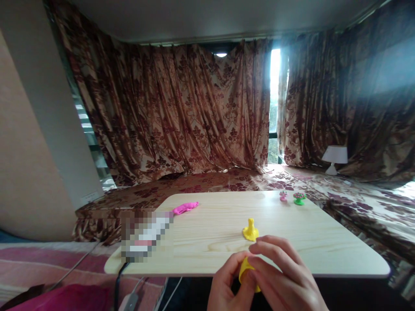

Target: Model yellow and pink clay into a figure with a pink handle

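Observation:
A piece of yellow modelling clay [245, 270] is held between both hands, just over the table's front edge. My left hand [228, 280] is closed, with its thumb and fingers pinching the clay from the left. The fingers of my right hand [282, 270] bend over its right side and press on it, hiding part of its shape. Just beyond the hands, a yellow clay stem on a flat, spread base [250, 231] stands upright on the table. Farther back on the right are a small pink clay mushroom shape [283, 196] and a green one with a dotted cap [299, 198].
The light wooden table [207, 242] has rounded corners. A long bright pink clay lump [186, 207] lies on its left part, near a pixelated object [147, 237] with a black cable. Behind are a fabric-covered ledge, patterned curtains [210, 112] and a white lamp [335, 155].

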Demonstrator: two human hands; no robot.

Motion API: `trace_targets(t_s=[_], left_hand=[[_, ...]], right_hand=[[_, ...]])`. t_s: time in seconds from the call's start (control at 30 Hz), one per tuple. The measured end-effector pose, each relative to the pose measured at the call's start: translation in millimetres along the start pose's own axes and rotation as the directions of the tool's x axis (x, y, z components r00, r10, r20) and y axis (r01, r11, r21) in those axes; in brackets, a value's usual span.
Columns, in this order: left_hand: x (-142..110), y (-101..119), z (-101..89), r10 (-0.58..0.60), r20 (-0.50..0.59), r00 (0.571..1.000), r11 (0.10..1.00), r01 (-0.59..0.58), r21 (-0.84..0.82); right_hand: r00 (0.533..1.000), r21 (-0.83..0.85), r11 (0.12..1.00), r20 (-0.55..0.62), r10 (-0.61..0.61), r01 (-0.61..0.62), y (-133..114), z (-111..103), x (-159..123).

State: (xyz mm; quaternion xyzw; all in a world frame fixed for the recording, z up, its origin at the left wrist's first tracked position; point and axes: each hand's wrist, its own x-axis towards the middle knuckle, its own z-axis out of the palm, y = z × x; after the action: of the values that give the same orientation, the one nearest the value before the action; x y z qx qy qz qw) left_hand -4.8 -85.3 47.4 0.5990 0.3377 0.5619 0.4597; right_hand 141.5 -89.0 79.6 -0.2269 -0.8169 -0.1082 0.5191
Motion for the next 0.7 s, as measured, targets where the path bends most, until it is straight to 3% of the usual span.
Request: trace_targets(t_s=[0.07, 0.23, 0.37, 0.53, 0.7], left_hand=[[0, -2, -1.0, -0.012, 0.002, 1.0, 0.999, 0.012, -0.05], [-2, -4, -0.2, -0.025, -0.033, 0.999, 0.997, 0.022, -0.079], [-2, -10, 2.0, -0.073, -0.035, 0.997, 0.995, 0.071, -0.07], [-1, -9, 3.3, -0.01, -0.064, 0.998, 0.998, 0.006, -0.065], [-3, -5, 4.8, 0.001, -0.099, 0.995, 0.992, -0.013, -0.125]], right_hand=[[1.0, -0.011, 1.0, 0.009, 0.014, -0.014, 0, 2, -1], [0.979, 0.049, 0.979, 0.067, 0.194, -0.198, 1, 3, -3], [0.985, 0.074, 0.984, 0.071, 0.155, -0.16, 3, 1, -3], [0.999, 0.026, 0.999, 0.033, 0.02, -0.021, 4, 4, -3], [0.987, 0.019, 0.987, 0.033, 0.16, -0.16, 4, 4, -3]])
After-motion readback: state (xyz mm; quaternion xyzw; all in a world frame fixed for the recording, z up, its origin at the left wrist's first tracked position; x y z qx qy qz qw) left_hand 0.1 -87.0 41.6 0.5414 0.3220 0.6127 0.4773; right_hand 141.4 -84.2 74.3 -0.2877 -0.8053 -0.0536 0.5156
